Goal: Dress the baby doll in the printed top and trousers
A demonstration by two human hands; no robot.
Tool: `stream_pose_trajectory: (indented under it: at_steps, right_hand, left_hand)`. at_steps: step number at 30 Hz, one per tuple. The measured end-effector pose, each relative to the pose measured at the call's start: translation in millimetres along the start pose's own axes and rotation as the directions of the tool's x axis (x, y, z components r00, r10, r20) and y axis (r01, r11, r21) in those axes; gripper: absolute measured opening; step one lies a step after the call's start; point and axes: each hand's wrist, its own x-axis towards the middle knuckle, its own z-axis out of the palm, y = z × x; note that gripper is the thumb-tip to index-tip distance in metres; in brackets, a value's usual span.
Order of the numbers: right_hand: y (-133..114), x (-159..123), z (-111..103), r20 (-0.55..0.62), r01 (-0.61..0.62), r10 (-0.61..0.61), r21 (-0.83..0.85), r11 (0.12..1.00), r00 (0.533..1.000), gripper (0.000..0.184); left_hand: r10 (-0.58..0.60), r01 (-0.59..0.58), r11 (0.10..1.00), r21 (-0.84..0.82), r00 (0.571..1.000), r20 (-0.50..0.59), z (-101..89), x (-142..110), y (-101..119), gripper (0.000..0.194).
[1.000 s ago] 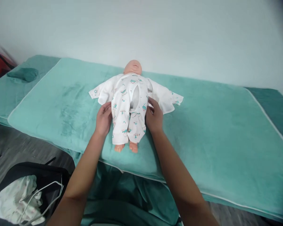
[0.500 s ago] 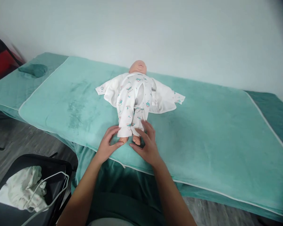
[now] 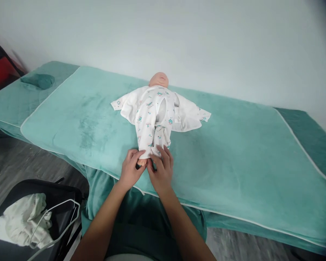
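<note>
- A baby doll [image 3: 155, 108] lies on its back across a teal blanket [image 3: 233, 152] spread over the bed [image 3: 309, 137], head toward the wall [image 3: 179, 32].
- The doll wears a white printed sleepsuit [image 3: 148, 125], its front gaping open at the chest, with loose white cloth fanned out to either side of the doll.
- The left hand [image 3: 130, 169] is at the doll's feet, fingers curled around the cuff end of one sleepsuit leg; a bare foot [image 3: 142, 162] peeks out just beside the thumb.
- The right hand [image 3: 161, 170] is pressed against the left hand, fingers [image 3: 165, 154] lying on the other leg cuff; whether they pinch the cloth or only rest on it I cannot tell.
- A small folded teal cloth [image 3: 38, 80] lies well apart from the doll, at the bed's far end.
- On the floor [image 3: 21, 163], below the doll's side of the bed, a dark bin [image 3: 57, 188] holds crumpled pale clothing [image 3: 24, 217] and a white wire hanger [image 3: 62, 217].
</note>
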Motion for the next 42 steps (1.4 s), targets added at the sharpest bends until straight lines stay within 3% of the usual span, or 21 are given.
stream_pose_trajectory:
  at_steps: [5, 11, 18, 26, 32, 42]
  right_hand:
    - [-6.3, -4.3, 8.4, -0.045, -0.086, 0.084, -0.054, 0.995, 0.995, 0.028]
    - [-9.1, 4.0, 7.4, -0.053, -0.091, 0.087, -0.081, 0.993, 0.995, 0.02]
    - [-12.8, 7.7, 8.9, -0.066, -0.123, 0.119, -0.068, 0.99, 0.991, 0.016]
    - [-9.7, 1.2, 3.4, -0.106, -0.073, 0.069, -0.036, 0.997, 0.992, 0.013]
    - [-7.5, 0.3, -5.4, -0.063, -0.06, 0.068, 0.12, 0.991, 0.996, 0.014]
    - [-2.5, 0.5, -12.8, 0.038, -0.066, 0.059, 0.241, 0.968, 0.998, 0.015]
  left_hand:
    - [0.048, -0.043, 0.997, 0.063, 0.995, -0.085, 7.6, -4.2, 0.4, 0.039]
    - [0.078, -0.049, 0.988, 0.146, 0.977, -0.199, 16.2, -10.0, 0.1, 0.047]
    - [0.125, -0.07, 0.972, 0.226, 0.963, -0.239, 20.8, -12.6, -0.5, 0.052]
    - [0.066, -0.062, 0.998, 0.027, 0.986, -0.156, 6.9, -14.8, -4.3, 0.047]
    - [-0.002, -0.019, 0.992, -0.129, 0.987, -0.159, 1.5, -13.1, -2.4, 0.039]
    - [0.042, -0.055, 0.996, -0.065, 0.982, -0.184, 3.8, -14.3, 0.5, 0.037]
